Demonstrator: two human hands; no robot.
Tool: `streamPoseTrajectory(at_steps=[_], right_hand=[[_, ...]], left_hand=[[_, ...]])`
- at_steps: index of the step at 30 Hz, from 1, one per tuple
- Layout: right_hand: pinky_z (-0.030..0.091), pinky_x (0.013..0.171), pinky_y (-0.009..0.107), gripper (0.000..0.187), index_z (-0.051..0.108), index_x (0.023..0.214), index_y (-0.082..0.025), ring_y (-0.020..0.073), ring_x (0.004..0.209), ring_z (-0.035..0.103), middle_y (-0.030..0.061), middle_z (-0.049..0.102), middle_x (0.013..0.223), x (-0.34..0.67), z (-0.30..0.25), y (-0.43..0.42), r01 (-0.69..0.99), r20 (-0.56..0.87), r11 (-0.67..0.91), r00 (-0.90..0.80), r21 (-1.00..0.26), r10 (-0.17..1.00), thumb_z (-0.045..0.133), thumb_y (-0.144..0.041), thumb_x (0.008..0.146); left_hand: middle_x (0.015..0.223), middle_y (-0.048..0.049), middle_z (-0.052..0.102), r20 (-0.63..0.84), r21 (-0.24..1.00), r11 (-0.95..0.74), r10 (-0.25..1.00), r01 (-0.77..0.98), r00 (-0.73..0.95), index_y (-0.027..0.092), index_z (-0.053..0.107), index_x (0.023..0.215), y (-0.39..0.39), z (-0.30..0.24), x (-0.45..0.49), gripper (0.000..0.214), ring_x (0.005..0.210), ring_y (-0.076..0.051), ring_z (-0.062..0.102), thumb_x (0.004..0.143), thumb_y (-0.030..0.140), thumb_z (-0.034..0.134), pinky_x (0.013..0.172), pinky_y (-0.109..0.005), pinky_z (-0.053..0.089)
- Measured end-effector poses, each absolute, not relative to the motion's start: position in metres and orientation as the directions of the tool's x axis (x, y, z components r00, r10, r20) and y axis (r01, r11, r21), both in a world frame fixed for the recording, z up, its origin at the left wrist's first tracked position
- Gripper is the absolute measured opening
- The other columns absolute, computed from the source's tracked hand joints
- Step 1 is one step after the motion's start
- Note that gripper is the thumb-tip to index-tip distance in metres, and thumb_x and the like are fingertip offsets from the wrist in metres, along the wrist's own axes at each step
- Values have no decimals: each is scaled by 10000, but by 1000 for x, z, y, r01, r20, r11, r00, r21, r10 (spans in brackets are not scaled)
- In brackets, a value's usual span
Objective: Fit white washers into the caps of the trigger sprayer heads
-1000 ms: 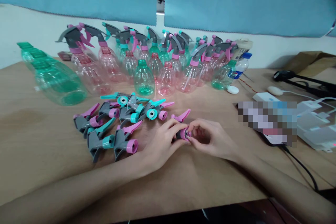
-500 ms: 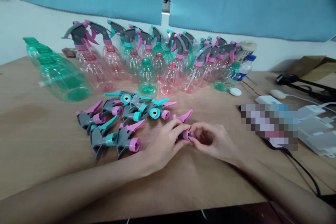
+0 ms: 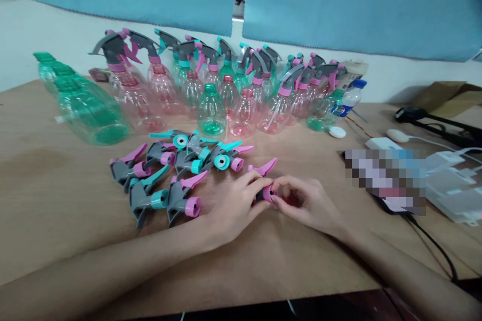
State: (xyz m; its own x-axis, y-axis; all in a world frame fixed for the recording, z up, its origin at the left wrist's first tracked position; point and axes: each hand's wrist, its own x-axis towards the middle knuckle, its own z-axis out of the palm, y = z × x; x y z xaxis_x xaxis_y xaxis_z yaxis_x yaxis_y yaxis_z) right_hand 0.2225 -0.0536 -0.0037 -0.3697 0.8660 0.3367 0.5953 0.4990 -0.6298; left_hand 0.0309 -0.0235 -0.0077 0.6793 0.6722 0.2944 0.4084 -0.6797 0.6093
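My left hand (image 3: 237, 203) is closed around a grey trigger spray head (image 3: 267, 193) with a pink collar and a pink lever. The collar's opening faces right, and the lever sticks up behind the fingers. At the collar's rim, my right hand (image 3: 309, 205) pinches with thumb and forefinger. Whether a small part sits between those fingertips is hidden. Left of my hands lie several loose spray heads (image 3: 178, 203), grey with pink or turquoise collars, on the wooden table (image 3: 274, 261).
Behind stand clear pink bottles (image 3: 244, 115) and green bottles (image 3: 212, 113), some with spray heads fitted. On the right are a blurred-out phone (image 3: 387, 180) with a black cable, clear plastic boxes (image 3: 452, 185), a white oval object (image 3: 337, 132) and a blue-capped bottle (image 3: 352, 98).
My right fingertips have shifted slightly against the pink collar, and less shows at its opening. The left hand keeps its hold on the spray head, nearly still.
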Motion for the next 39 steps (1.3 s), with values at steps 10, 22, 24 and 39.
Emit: streamPoseTrajectory(at_steps=[10,22,24,39], right_hand=[[390,472,223,117,650,901,-214,87,440,502,-31,618,575,227,2,-52,669,425,547,-360,-503,831,574,-291,857],[413,467,220,235,669,1016,-204,106,479,527,-37,579,537,224,6,-54,501,256,405,-341,-765,905,631,-334,823],[424,490,221,248,626,1041,-205,104,507,529,-41,565,582,224,3,-54,498,312,452,-341,-740,887,643,-313,818],[479,584,231,372,519,1132,-235,125,693,598,12,643,940,218,-8,-50,487,275,402,-311,-775,909,669,-320,802]], left_hand=[[1006,-40,570,327,637,-677,670,368,667,187,568,1065,-24,-4,31,209,871,-181,557,865,237,603,759,-313,484],[1038,-34,585,356,715,-587,773,378,525,201,566,1057,-22,-3,31,222,987,-201,547,848,128,579,854,-353,457],[1034,-31,597,348,725,-586,766,363,540,203,568,1044,-22,-3,32,207,967,-201,559,844,154,593,839,-346,461],[974,-6,601,296,757,-555,762,345,576,247,475,1168,-25,-5,32,364,722,-144,571,842,289,632,665,-282,494]])
